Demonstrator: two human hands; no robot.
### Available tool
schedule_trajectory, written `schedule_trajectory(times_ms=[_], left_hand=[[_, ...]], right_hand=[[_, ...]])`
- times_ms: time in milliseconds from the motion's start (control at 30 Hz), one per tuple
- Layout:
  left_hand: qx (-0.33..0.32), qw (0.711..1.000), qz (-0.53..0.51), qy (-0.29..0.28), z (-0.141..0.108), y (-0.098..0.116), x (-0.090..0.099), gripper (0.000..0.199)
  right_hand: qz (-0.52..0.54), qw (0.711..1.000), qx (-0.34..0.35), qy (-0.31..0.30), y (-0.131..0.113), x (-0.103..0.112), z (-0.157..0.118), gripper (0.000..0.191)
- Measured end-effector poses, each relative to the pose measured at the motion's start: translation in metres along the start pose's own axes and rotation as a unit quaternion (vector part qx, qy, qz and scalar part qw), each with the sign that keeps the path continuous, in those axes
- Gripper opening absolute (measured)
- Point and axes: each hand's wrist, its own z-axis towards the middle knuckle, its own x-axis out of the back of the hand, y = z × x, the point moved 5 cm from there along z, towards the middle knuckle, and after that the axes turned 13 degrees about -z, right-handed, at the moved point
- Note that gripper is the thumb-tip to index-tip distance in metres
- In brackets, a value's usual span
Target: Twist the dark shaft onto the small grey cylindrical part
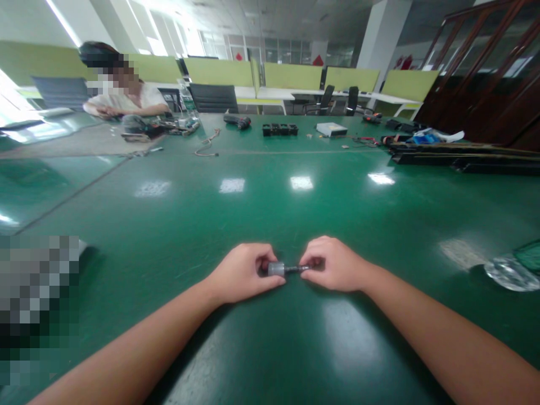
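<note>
Just above the green tabletop, both hands hold one small part: a grey metal cylinder [276, 269] with a thin dark shaft [292, 269] pointing right. My left hand [242, 273] is closed around the cylinder, thumb along its near side and fingers behind. The shaft's right end is pinched between the thumb and fingertips of my right hand [333, 264]. A short stretch of shaft shows between the two hands. Fingers cover both ends, and the exact kind of part cannot be made out.
A clear plastic bottle [512, 273] lies at the right edge. Across the green table [261, 214] sit a black block-shaped part [280, 130], a white box [331, 130], a cable [206, 147] and long black bars [439, 154]. A person [126, 95] sits at the far left.
</note>
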Motion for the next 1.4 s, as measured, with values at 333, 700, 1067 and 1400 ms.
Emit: schedule_trajectory(times_ms=[333, 700, 1067, 1400], left_hand=[[0.004, 1.0, 0.005, 0.001, 0.0, 0.0, 0.0, 0.029], [-0.001, 1.0, 0.002, 0.001, 0.0, -0.001, -0.001, 0.029], [-0.002, 1.0, 0.005, 0.002, 0.0, 0.001, 0.001, 0.028], [-0.004, 1.0, 0.013, -0.001, 0.0, 0.002, 0.0, 0.03]], right_hand=[[0.002, 1.0, -0.002, -0.006, 0.002, 0.004, 0.0, 0.004], [-0.014, 1.0, -0.011, -0.02, 0.007, 0.008, -0.002, 0.005], [-0.016, 0.999, -0.027, -0.034, 0.01, 0.012, -0.004, 0.005], [-0.012, 0.999, -0.022, -0.03, 0.011, 0.012, -0.004, 0.006]])
